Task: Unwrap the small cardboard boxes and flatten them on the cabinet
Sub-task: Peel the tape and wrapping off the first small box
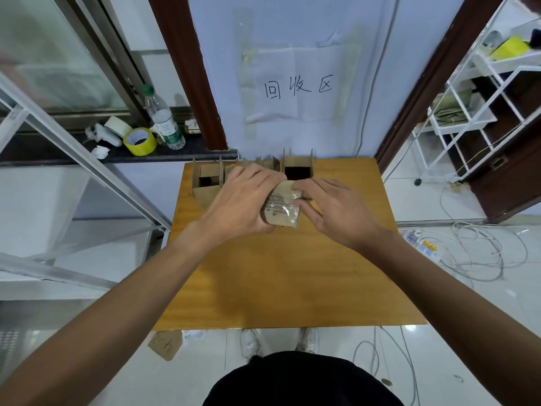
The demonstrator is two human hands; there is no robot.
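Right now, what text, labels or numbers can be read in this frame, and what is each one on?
"回收区": handwritten on the paper sheet taped to the wall.
Print on the small cardboard box: too blurred to read.
Label on the bottle: too small.
Marks on the cardboard scrap: unclear.

Three characters, 回收区, are handwritten in black marker on a white paper sheet (pixel 292 86) taped to the wall (pixel 409 83) behind the bench (pixel 292 273).

Black printed lines are seen under clear tape on the small cardboard box (pixel 282 208); too small and blurred to be read.

Handwritten marks are noted on a cardboard scrap (pixel 165 344) on the floor (pixel 439 361); not read with certainty.

A green-and-white label is carried by the plastic bottle (pixel 167 124) on the window sill (pixel 175 155); nothing legible.
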